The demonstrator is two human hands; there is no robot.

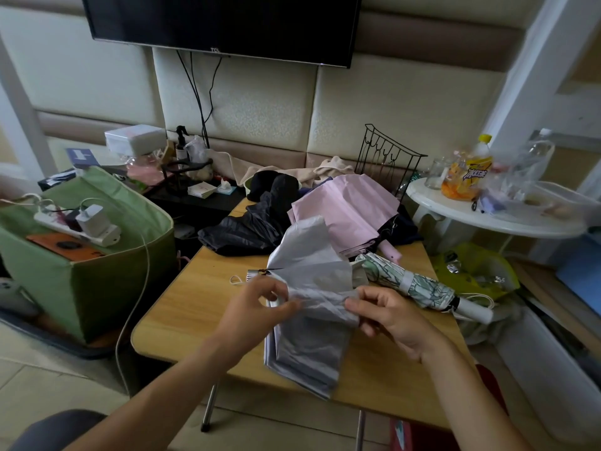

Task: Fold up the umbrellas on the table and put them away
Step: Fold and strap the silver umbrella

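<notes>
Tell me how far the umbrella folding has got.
Done: the patterned umbrella lies rolled and strapped on the table. In hand: the left hand and right hand pinch the grey umbrella, its canopy loose. Left: the pink umbrella and black umbrella, both unfolded. None put away.

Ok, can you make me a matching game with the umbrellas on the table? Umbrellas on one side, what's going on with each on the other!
Umbrellas:
1. grey umbrella
2. pink umbrella
3. patterned umbrella
4. black umbrella

What is going on:
A. rolled up tight, strap round it
B. loose heap at the table's far left
C. both hands pinch its cloth
D. loose, behind the grey one

Pairs: 1-C, 2-D, 3-A, 4-B
</notes>
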